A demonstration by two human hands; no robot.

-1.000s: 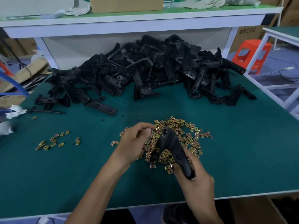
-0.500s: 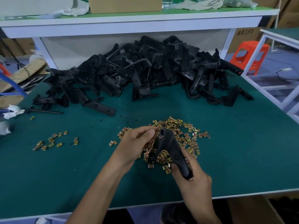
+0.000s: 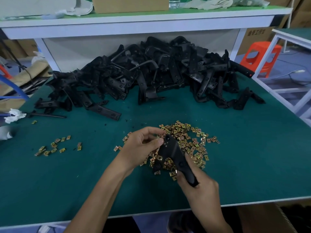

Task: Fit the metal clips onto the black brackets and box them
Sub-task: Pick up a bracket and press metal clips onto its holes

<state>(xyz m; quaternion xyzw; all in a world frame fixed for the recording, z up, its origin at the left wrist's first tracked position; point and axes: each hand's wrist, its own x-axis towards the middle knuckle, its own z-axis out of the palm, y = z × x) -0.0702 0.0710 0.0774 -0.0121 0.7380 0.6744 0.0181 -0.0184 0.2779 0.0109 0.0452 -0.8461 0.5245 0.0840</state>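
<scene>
While little has been altered over the last second, the bracket [image 3: 175, 153] is kept above the clips [image 3: 190, 137] near the table's [image 3: 252, 157] front edge. Its lower end is clasped by the right grip [image 3: 198, 187] and its upper end pinched by the left grip [image 3: 141, 145]. No clip can be made out there, so fitting is judged unfinished. Print on a carton [image 3: 255, 33] beyond the far right corner cannot be read.

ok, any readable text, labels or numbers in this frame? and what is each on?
"工作台": end of a printed line on the cardboard box beyond the table's far right corner; the characters before it are too blurred to read.
bottle on the shelf: no label can be read.
black brackets and metal clips: no readable markings.
</scene>
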